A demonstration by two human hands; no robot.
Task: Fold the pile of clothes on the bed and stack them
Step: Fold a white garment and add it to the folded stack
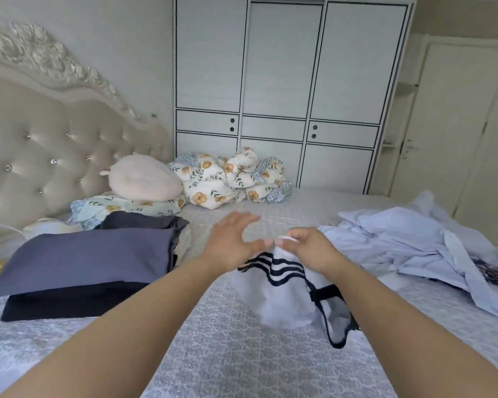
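A white garment with three black stripes and black trim (285,294) hangs over the bed, lifted at its top edge. My right hand (308,248) pinches that edge. My left hand (230,239) is beside it with fingers spread and straight; its thumb reaches toward the same edge, and I cannot tell if it touches. A stack of folded dark clothes (81,265), grey-blue on top of black, lies at the left. A loose pile of pale blue clothes (408,242) lies at the right.
The bed (230,354) has a grey patterned cover. A crumpled floral blanket (230,176) and a cream pillow (144,179) lie by the tufted headboard (49,145). A white wardrobe (282,90) stands behind the bed, a door (454,124) at the right.
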